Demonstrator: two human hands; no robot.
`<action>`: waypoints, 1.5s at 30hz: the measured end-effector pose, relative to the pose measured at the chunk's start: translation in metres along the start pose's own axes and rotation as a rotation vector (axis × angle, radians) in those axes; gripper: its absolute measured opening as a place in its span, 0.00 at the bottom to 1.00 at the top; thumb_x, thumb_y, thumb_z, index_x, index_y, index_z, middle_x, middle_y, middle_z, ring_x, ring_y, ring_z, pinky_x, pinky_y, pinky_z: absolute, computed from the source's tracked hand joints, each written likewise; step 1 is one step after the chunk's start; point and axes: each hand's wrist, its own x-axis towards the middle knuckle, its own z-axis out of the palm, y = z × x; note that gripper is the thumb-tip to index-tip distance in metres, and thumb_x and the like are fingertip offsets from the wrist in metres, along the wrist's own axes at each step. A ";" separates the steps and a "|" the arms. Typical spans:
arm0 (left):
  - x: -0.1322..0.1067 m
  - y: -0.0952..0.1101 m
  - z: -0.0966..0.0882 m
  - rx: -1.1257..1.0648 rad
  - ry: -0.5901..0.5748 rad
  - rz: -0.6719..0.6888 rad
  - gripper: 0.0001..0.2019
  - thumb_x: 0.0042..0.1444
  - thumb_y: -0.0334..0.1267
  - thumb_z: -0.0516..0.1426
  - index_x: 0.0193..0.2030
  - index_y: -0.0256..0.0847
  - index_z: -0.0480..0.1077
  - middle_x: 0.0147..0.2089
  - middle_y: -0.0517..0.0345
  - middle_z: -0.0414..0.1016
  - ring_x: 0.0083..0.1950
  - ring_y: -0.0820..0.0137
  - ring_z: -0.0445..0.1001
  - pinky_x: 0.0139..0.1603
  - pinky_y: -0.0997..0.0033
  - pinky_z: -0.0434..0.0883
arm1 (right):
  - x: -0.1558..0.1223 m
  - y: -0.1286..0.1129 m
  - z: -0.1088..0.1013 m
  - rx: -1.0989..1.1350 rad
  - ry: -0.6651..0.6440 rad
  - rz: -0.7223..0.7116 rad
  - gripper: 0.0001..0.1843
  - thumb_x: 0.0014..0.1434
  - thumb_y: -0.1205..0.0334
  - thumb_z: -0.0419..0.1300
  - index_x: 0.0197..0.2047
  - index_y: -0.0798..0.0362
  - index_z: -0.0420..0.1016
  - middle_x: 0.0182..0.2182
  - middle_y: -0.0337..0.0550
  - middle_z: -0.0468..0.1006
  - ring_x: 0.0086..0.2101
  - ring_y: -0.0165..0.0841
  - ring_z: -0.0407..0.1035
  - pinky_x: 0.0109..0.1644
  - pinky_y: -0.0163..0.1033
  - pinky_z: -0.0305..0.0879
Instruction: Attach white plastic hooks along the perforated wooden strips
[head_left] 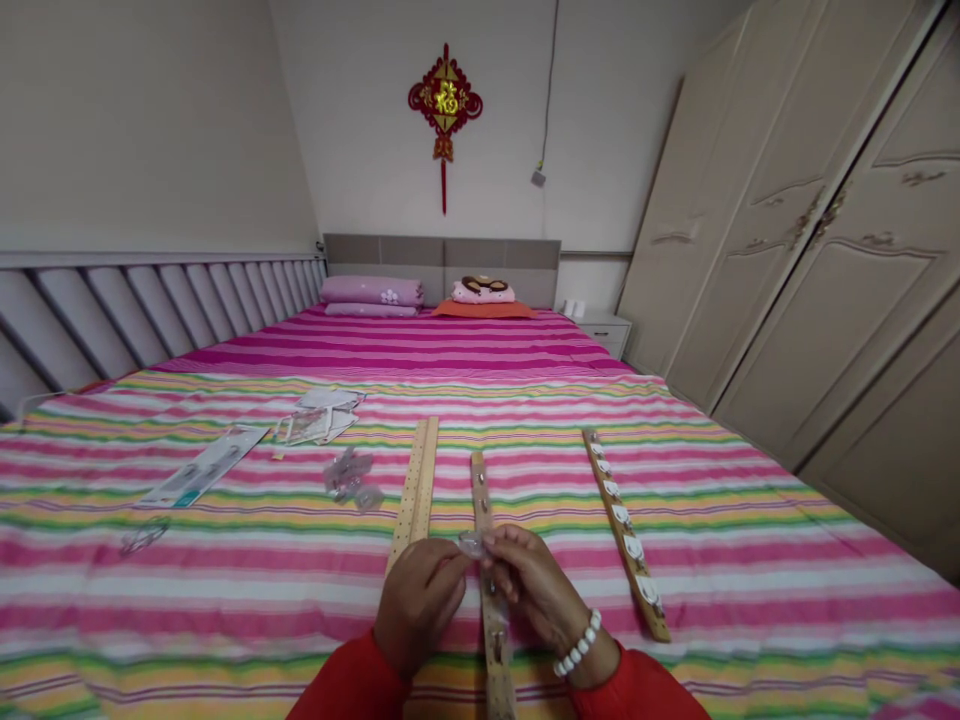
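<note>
My left hand [421,598] and my right hand [536,582] meet over the middle of the bed, fingertips closed on a small clear plastic piece [472,544]. Its exact kind is too small to make out. Beneath it lies a narrow wooden strip [497,680] with small metal fittings along its length; my hands hide part of it. Left of that strip are pale wooden strips with small holes [414,490], partly behind my left hand. Farther left sits a small heap of clear plastic pieces [352,478].
At right lies another wooden strip [624,528] bearing several white round pieces. To the left are a flat packet [206,468], crumpled wrappers [319,415] and a thin loop [144,536]. A striped sheet [262,600] covers the bed; a wardrobe [817,260] stands at right.
</note>
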 end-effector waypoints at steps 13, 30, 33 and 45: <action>0.015 -0.016 0.019 -0.867 -0.199 -1.122 0.15 0.44 0.49 0.62 0.29 0.38 0.73 0.27 0.57 0.75 0.30 0.69 0.72 0.31 0.71 0.69 | 0.014 -0.013 -0.015 -0.183 -0.080 -0.013 0.14 0.46 0.54 0.67 0.28 0.56 0.75 0.11 0.31 0.66 0.11 0.20 0.50 0.15 0.28 0.40; 0.053 -0.068 0.100 -0.958 -0.054 -1.335 0.13 0.32 0.43 0.64 0.22 0.37 0.70 0.18 0.62 0.70 0.22 0.74 0.68 0.26 0.73 0.64 | 0.110 -0.013 -0.031 -0.105 0.234 -0.173 0.10 0.37 0.59 0.70 0.24 0.56 0.78 0.14 0.35 0.73 0.17 0.25 0.62 0.19 0.29 0.57; 0.062 -0.084 0.116 -0.890 -0.029 -1.275 0.10 0.34 0.42 0.63 0.21 0.37 0.69 0.19 0.62 0.70 0.24 0.73 0.68 0.29 0.72 0.65 | 0.136 -0.018 -0.037 -0.135 0.250 -0.217 0.09 0.37 0.61 0.69 0.25 0.55 0.79 0.14 0.34 0.73 0.17 0.25 0.61 0.20 0.31 0.58; 0.062 -0.122 0.157 -0.626 -0.139 -1.201 0.08 0.40 0.41 0.57 0.21 0.38 0.68 0.21 0.62 0.68 0.28 0.70 0.67 0.33 0.70 0.64 | 0.201 0.006 -0.063 -0.212 0.317 -0.235 0.13 0.35 0.62 0.65 0.28 0.56 0.80 0.22 0.40 0.79 0.24 0.32 0.69 0.27 0.35 0.63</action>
